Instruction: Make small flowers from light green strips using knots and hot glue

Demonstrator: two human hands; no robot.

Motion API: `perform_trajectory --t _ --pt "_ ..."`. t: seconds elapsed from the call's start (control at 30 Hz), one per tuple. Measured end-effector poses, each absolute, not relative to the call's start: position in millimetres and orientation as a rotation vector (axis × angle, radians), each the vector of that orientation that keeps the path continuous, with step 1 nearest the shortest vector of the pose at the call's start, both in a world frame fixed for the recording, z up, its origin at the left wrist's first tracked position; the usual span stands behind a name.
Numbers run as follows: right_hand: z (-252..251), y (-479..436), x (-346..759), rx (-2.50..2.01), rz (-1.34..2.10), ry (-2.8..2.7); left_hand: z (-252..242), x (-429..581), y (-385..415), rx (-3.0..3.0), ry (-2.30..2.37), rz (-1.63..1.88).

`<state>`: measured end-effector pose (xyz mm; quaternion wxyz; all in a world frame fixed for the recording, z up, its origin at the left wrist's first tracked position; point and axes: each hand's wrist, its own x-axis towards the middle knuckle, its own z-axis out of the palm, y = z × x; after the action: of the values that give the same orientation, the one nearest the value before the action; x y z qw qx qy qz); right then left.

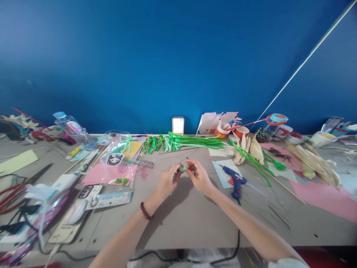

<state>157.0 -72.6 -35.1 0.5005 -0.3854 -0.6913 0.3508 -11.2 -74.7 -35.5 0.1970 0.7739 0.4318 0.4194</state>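
Over the middle of the table, my left hand (167, 179) is closed on a small pale green fuzzy piece (182, 169), which looks like bent pipe cleaner. My right hand (200, 177) meets it from the other side, thumb and fingers pinched at the piece's right edge. Fingers cover most of the piece, so its full shape is hidden. Behind both hands lies a bundle of green pipe cleaners (199, 141), with curled green pipe-cleaner shapes (157, 143) at its left end. A blue hot glue gun (235, 181) rests right of my right hand on a pale blue sheet (223, 175).
Left stand a plastic bottle (71, 126), a clear bag with pink paper (97, 173), a phone (67, 227) with a white mouse (77, 211), and large scissors (25, 186). Paper cups (222, 132), dried husks (255, 149) and thin wires (279, 216) are right. A cord hangs at the front edge.
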Motion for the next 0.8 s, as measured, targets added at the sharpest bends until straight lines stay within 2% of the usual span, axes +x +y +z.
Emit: perform_trajectory --t 0.5,0.8 --pt "-31 -78 152 -0.877 0.851 -1.530 -27 -10 -74 1.813 1.039 1.258" --pt "-14 -74 165 -0.920 0.771 -1.746 -19 -13 -71 1.402 0.806 1.055"
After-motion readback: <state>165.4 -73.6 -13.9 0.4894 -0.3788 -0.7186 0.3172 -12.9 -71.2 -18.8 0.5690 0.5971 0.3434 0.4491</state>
